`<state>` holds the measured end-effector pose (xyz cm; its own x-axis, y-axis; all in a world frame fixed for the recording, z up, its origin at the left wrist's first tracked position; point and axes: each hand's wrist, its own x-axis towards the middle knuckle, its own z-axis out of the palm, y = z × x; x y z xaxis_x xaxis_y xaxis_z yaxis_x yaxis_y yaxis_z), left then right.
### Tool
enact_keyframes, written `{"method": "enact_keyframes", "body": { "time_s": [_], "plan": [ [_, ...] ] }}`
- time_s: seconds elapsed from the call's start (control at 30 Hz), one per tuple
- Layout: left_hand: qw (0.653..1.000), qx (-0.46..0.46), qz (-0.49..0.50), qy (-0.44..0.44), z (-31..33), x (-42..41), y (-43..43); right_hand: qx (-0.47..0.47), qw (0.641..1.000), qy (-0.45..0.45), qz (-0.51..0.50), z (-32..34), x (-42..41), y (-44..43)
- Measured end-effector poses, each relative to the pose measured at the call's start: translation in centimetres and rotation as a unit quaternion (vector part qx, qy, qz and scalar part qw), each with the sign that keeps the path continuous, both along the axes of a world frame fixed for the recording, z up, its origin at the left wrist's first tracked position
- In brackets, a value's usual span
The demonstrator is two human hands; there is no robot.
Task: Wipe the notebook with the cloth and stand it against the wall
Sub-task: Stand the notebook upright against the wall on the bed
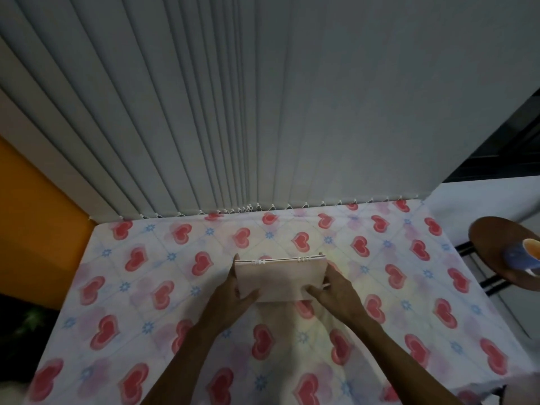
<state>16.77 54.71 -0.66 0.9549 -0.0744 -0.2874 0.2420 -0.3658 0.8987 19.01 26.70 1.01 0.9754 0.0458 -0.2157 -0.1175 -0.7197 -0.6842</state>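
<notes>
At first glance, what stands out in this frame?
The heart-print tablecloth fills the lower half. At its centre, the left hand and right hand hold a pale spiral notebook by its sides. Grey vertical blinds rise behind; a mug sits on a stool at right.

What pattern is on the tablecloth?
Red hearts and small blue flowers on a white tablecloth, seen in the head view.
</notes>
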Motion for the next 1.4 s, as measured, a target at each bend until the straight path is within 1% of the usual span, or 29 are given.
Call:
{"method": "enact_keyframes", "body": {
  "time_s": [0.1, 0.2, 0.3, 0.47, 0.6, 0.73, 0.87, 1.0, 1.13, 1.3, 1.4],
  "plan": [
    [1.0, 0.009, 0.006, 0.004, 0.3, 0.3, -0.1, -0.007, 1.0, 0.004, 0.007, 0.4, 0.8, 0.4],
    [0.999, 0.038, 0.017, 0.006, 1.1, 2.0, -0.3, -0.019, 1.0, 0.009, 0.021, 1.3, 2.9, 0.5],
    [0.997, 0.077, 0.022, -0.004, 2.5, 4.9, -0.1, -0.015, 0.999, -0.001, 0.036, 2.7, 6.3, 0.6],
    [0.992, 0.116, 0.042, -0.012, 4.7, 10.5, 0.1, 0.002, 0.999, -0.006, 0.039, 5.2, 12.6, 0.9],
    [0.994, 0.101, 0.038, -0.017, 4.9, 14.5, -0.4, 0.011, 0.999, -0.006, 0.052, 5.3, 16.6, 0.4],
    [0.992, 0.118, 0.035, -0.005, 4.6, 16.9, -1.8, 0.015, 0.999, 0.013, 0.05, 4.3, 19.2, -0.2],
    [0.991, 0.127, 0.033, 0.005, 2.7, 18.9, -2.2, 0.003, 0.999, 0.014, 0.052, 2.1, 21.0, -0.7],
    [0.99, 0.124, 0.049, 0.055, 0.7, 19.1, -1.9, -0.012, 0.998, 0.031, 0.049, 0.0, 22.0, -0.1],
    [0.987, 0.106, 0.072, 0.095, -1.2, 19.2, -1.3, -0.003, 0.998, 0.039, 0.043, -1.1, 22.3, 0.7],
    [0.988, 0.109, 0.061, 0.092, -1.4, 19.6, -1.2, 0.007, 0.999, 0.035, 0.039, -3.1, 22.4, 0.2],
    [0.989, 0.11, 0.052, 0.084, -0.9, 19.6, -1.2, 0.01, 0.998, 0.038, 0.04, -1.6, 21.8, 0.7]
  ]
}}
